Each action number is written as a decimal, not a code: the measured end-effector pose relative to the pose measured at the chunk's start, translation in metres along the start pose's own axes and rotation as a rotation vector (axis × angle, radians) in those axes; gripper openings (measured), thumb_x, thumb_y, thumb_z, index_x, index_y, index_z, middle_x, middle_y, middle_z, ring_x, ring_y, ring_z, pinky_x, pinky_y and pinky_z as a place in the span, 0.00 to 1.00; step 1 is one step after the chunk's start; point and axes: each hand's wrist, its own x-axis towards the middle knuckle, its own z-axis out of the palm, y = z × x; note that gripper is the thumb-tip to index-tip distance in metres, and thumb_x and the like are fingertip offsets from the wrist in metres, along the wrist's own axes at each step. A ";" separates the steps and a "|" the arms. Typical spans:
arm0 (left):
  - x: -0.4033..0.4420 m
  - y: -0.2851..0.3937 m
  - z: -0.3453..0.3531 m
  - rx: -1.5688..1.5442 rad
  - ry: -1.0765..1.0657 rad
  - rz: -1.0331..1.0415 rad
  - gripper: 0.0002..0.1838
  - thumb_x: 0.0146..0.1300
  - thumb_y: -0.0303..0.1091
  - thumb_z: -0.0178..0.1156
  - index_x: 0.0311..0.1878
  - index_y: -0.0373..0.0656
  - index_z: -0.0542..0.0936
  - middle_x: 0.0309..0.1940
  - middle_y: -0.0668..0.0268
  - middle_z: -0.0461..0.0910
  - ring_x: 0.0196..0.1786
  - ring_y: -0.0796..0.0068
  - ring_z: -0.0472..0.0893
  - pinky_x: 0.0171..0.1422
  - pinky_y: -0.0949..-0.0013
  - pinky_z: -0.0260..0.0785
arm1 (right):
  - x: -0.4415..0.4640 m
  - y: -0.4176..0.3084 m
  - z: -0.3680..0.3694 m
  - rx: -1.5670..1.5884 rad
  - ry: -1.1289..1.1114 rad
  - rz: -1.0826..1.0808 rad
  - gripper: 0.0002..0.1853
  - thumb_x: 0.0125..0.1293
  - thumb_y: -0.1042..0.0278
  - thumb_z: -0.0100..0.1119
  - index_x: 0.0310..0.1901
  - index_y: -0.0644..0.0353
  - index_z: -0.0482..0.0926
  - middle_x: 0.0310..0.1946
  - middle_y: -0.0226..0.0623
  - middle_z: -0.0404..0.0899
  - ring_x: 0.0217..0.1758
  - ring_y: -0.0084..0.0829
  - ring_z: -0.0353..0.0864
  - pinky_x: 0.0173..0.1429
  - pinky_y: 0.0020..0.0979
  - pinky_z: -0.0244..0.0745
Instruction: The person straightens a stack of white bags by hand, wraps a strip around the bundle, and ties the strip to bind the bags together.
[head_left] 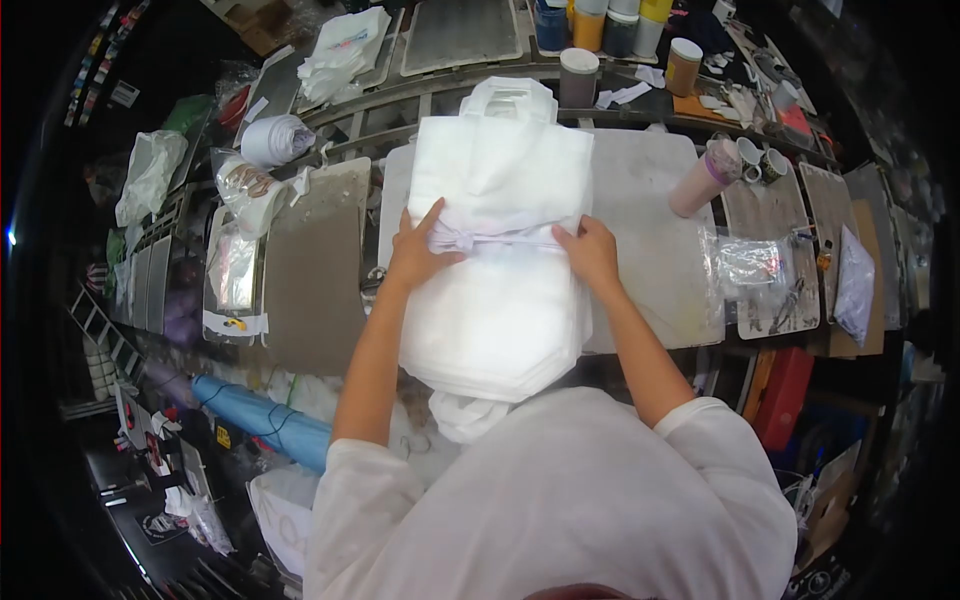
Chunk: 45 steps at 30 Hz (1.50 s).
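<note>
A stack of white fabric bags (490,320) lies in front of me on a pale board, handles showing at the far end and at the end near my body. A white strip (500,238), knotted at the left, runs across its middle. My left hand (418,250) rests on the stack's left edge, thumb and fingers spread beside the knot. On the right edge, my right hand (590,250) grips the side of the stack near the strip's end, its thumb on top and other fingers partly hidden.
Behind the stack are paint jars (579,78) and a pile of white bags (342,55). A pink bottle (705,178) and cups (773,165) stand right. On the left are a white roll (277,140) and a grey board (318,270). A blue wrapped roll (262,418) is lower left.
</note>
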 end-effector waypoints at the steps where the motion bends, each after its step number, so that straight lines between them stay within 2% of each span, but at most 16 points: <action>1: 0.000 0.001 -0.001 0.023 -0.042 -0.021 0.56 0.44 0.42 0.81 0.76 0.77 0.60 0.76 0.35 0.47 0.75 0.35 0.60 0.76 0.51 0.60 | -0.004 -0.008 -0.004 0.040 0.013 -0.005 0.21 0.58 0.55 0.71 0.34 0.69 0.78 0.37 0.49 0.81 0.40 0.49 0.79 0.46 0.42 0.74; 5: 0.009 -0.005 0.016 0.056 -0.054 -0.083 0.59 0.41 0.42 0.82 0.76 0.80 0.58 0.78 0.40 0.44 0.72 0.35 0.61 0.73 0.50 0.64 | -0.018 -0.020 -0.023 0.012 0.019 -0.043 0.17 0.60 0.60 0.68 0.30 0.69 0.78 0.32 0.48 0.79 0.37 0.48 0.79 0.45 0.41 0.73; 9: -0.018 0.031 0.014 0.200 0.262 0.138 0.48 0.45 0.36 0.79 0.72 0.64 0.68 0.77 0.42 0.48 0.70 0.36 0.63 0.71 0.50 0.65 | -0.005 -0.004 -0.022 0.111 -0.061 0.045 0.13 0.60 0.65 0.68 0.32 0.67 0.78 0.33 0.46 0.79 0.37 0.46 0.79 0.44 0.40 0.74; 11: -0.019 0.046 0.019 0.278 0.464 0.288 0.43 0.47 0.34 0.78 0.70 0.57 0.72 0.76 0.44 0.54 0.69 0.38 0.65 0.71 0.48 0.64 | -0.012 -0.003 -0.016 0.032 0.265 -0.191 0.09 0.58 0.71 0.67 0.37 0.65 0.80 0.38 0.45 0.80 0.40 0.45 0.81 0.46 0.38 0.75; 13: -0.012 0.043 0.034 -0.136 -0.037 0.628 0.31 0.52 0.31 0.73 0.63 0.46 0.77 0.72 0.55 0.66 0.69 0.48 0.67 0.70 0.46 0.62 | -0.030 -0.019 -0.020 0.141 0.159 -0.292 0.10 0.57 0.72 0.67 0.40 0.65 0.80 0.39 0.45 0.80 0.43 0.45 0.81 0.48 0.39 0.75; 16: 0.001 0.060 0.053 -0.050 -0.183 0.715 0.27 0.57 0.32 0.70 0.61 0.45 0.78 0.68 0.62 0.73 0.73 0.55 0.64 0.76 0.43 0.54 | -0.051 -0.046 -0.009 0.135 -0.052 -0.457 0.13 0.56 0.74 0.67 0.44 0.65 0.79 0.41 0.45 0.80 0.48 0.45 0.80 0.52 0.39 0.75; 24: -0.016 0.059 0.074 0.252 0.137 0.446 0.39 0.49 0.57 0.73 0.63 0.46 0.78 0.77 0.52 0.56 0.80 0.45 0.50 0.81 0.40 0.38 | -0.039 -0.001 -0.002 -0.335 -0.317 -0.534 0.39 0.60 0.52 0.68 0.69 0.62 0.68 0.74 0.42 0.62 0.81 0.41 0.52 0.81 0.51 0.46; 32: -0.018 0.033 0.029 0.186 0.203 0.487 0.35 0.55 0.58 0.70 0.60 0.44 0.82 0.77 0.48 0.56 0.81 0.46 0.48 0.83 0.44 0.36 | -0.048 -0.007 -0.006 -0.537 -0.285 -0.502 0.44 0.65 0.40 0.60 0.76 0.57 0.59 0.78 0.37 0.55 0.84 0.36 0.41 0.81 0.62 0.38; 34: -0.003 0.005 -0.017 -0.390 -0.402 0.366 0.28 0.58 0.52 0.69 0.57 0.43 0.85 0.72 0.48 0.68 0.79 0.56 0.59 0.82 0.51 0.46 | -0.045 -0.011 -0.017 -0.562 -0.289 -0.498 0.44 0.65 0.39 0.59 0.75 0.56 0.59 0.79 0.37 0.54 0.84 0.37 0.41 0.81 0.61 0.39; 36: -0.024 -0.030 -0.052 -0.790 -0.134 0.156 0.23 0.64 0.46 0.65 0.56 0.40 0.85 0.61 0.58 0.81 0.60 0.70 0.80 0.67 0.66 0.68 | -0.037 -0.011 -0.036 -0.534 -0.335 -0.555 0.38 0.66 0.46 0.62 0.73 0.57 0.65 0.73 0.44 0.65 0.79 0.39 0.59 0.77 0.54 0.55; 38: -0.039 -0.072 -0.048 -0.797 -0.015 -0.087 0.24 0.66 0.48 0.63 0.57 0.40 0.84 0.58 0.59 0.82 0.56 0.69 0.81 0.63 0.64 0.71 | 0.002 0.030 -0.040 0.129 -0.211 -0.280 0.29 0.66 0.55 0.66 0.65 0.61 0.74 0.60 0.46 0.80 0.62 0.36 0.80 0.65 0.40 0.73; 39: -0.046 -0.107 -0.040 -0.813 0.080 -0.336 0.24 0.68 0.49 0.61 0.58 0.41 0.83 0.55 0.60 0.84 0.53 0.67 0.82 0.59 0.62 0.74 | 0.027 0.065 -0.033 0.408 0.083 -0.328 0.18 0.65 0.61 0.68 0.52 0.62 0.80 0.38 0.39 0.86 0.41 0.27 0.83 0.48 0.29 0.77; 41: -0.017 -0.215 0.036 -0.390 -0.110 -0.235 0.32 0.72 0.62 0.50 0.62 0.44 0.81 0.54 0.62 0.83 0.49 0.66 0.81 0.55 0.62 0.75 | 0.056 0.097 -0.031 0.618 0.005 0.090 0.17 0.70 0.47 0.59 0.30 0.49 0.74 0.21 0.23 0.71 0.23 0.22 0.70 0.28 0.27 0.65; 42: -0.059 -0.146 0.019 -0.725 -0.076 -0.347 0.36 0.72 0.65 0.48 0.66 0.42 0.77 0.59 0.61 0.80 0.57 0.67 0.79 0.60 0.62 0.73 | 0.060 0.108 -0.029 0.804 -0.255 0.360 0.21 0.72 0.41 0.54 0.28 0.47 0.70 0.18 0.20 0.64 0.18 0.20 0.63 0.23 0.30 0.63; 43: -0.044 -0.163 0.052 -0.936 -0.186 -0.307 0.39 0.70 0.67 0.50 0.69 0.42 0.74 0.64 0.59 0.77 0.66 0.64 0.74 0.68 0.61 0.66 | 0.066 0.135 -0.014 0.681 -0.353 0.404 0.26 0.73 0.38 0.50 0.45 0.58 0.79 0.40 0.35 0.83 0.41 0.34 0.84 0.41 0.39 0.81; 45: -0.055 -0.115 0.037 -1.323 -0.288 -0.213 0.46 0.67 0.69 0.54 0.73 0.37 0.67 0.70 0.56 0.70 0.72 0.62 0.68 0.75 0.62 0.59 | 0.096 0.208 0.042 0.680 -0.544 0.237 0.35 0.73 0.35 0.45 0.64 0.62 0.73 0.55 0.46 0.80 0.53 0.40 0.83 0.54 0.48 0.79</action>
